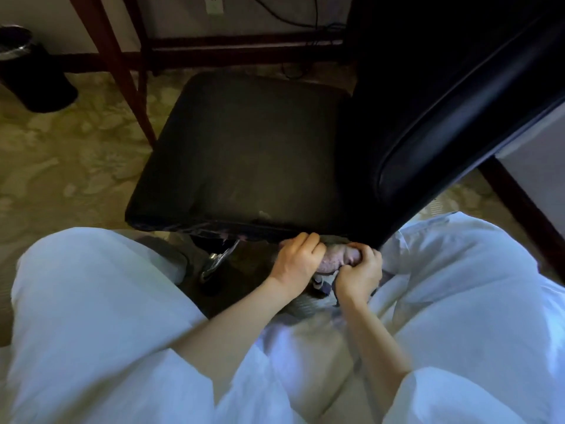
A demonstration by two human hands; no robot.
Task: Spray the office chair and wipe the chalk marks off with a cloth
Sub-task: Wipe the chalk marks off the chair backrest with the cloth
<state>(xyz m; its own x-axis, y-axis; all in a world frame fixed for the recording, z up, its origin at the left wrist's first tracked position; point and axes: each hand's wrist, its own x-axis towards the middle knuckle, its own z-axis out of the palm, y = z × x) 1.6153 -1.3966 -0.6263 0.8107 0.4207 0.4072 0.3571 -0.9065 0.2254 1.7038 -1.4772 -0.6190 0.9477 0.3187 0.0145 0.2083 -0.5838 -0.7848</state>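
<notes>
Two hands are in my feed, both low at the near edge of one office chair (244,154). The left hand (298,260) is clenched around one pale, pinkish cloth (331,261), knuckles up against the seat's front lip. The right hand (359,272) grasps the same cloth from the other side, with its fingers curled tight. The cloth is bunched between them, pressed to the seat edge just beside the foot of the backrest (443,102).

I count one black seat, worn and dull, with one small pale smudge (264,214) near its front edge. I make out faint purplish streaks (214,229) along the front lip, too blurred for me to count. Two white-trousered knees (91,301) frame the hands.

The chair stands on a patterned beige-green carpet (61,154). Behind it I see two dark reddish wooden table legs (113,56) and a crossbar. One black waste bin (27,71) sits at far left. One wall outlet (214,3) is on the pale wall, and a dark cable (290,19) trails past it.
</notes>
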